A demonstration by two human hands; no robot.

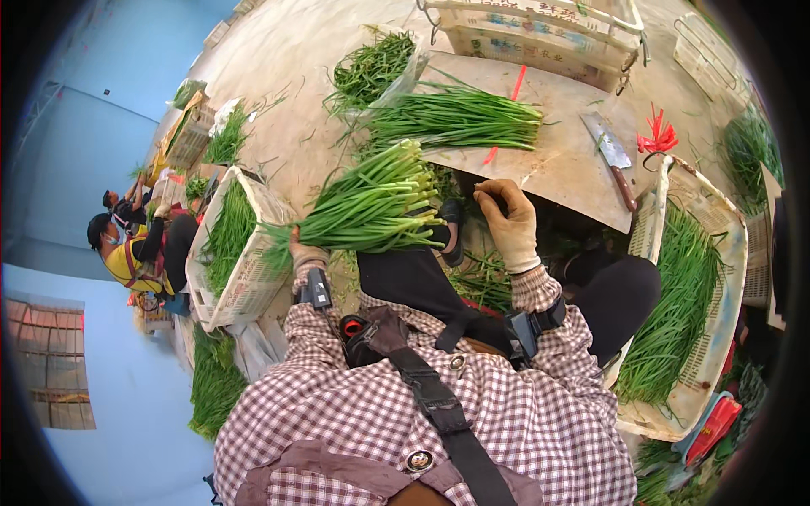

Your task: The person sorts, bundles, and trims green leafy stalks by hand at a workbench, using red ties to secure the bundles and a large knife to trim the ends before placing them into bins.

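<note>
My gloved left hand is closed around a thick bunch of garlic chives, held above my lap with the pale cut ends pointing right. To its right, my gloved right hand is raised with thumb and fingertips pinched together. Whether anything small sits in that pinch cannot be made out. Beyond both hands, a second bundle of chives lies across a low board, with a red strip showing at it. A knife with a wooden handle rests at the board's right side.
Red ties lie beyond the knife. A crate of chives stands at my right, another crate at my left. Stacked crates are behind the board. Loose chives lie on the floor. Another person sits at far left.
</note>
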